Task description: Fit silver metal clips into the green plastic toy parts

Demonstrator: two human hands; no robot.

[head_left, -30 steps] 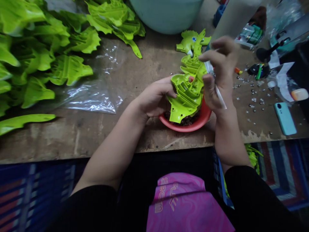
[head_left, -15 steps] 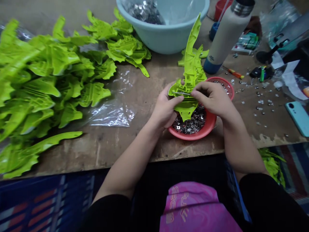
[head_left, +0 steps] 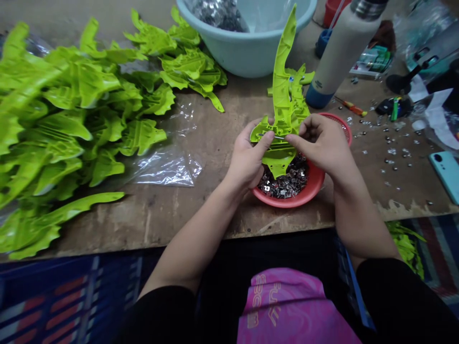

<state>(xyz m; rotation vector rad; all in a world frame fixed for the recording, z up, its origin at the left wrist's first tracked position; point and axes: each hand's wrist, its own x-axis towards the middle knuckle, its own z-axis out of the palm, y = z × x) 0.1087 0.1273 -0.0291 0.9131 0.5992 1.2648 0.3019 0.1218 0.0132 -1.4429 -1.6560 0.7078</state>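
Observation:
My left hand [head_left: 248, 157] grips the left side of a lime-green plastic dinosaur shell [head_left: 283, 102], held upright with its tail pointing up. My right hand [head_left: 319, 143] is closed in a pinch on a thin metal rod [head_left: 273, 136] that lies across the shell's lower body. Both hands are just above a red bowl [head_left: 315, 188] filled with small metal parts. Another green dinosaur piece [head_left: 300, 76] lies flat on the table behind the held shell.
A large heap of green plastic shells [head_left: 71, 110] covers the left of the wooden table, over a clear plastic bag [head_left: 165, 167]. A pale blue basin [head_left: 247, 45] stands at the back. A white bottle [head_left: 335, 52], loose metal beads [head_left: 390, 148], a small screwdriver [head_left: 349, 109] and a teal phone [head_left: 444, 172] are right.
The shell has been tipped upright over the bowl. My right hand came down from above it, let go of a white tool, and now pinches a rod on the shell. The view tilted up.

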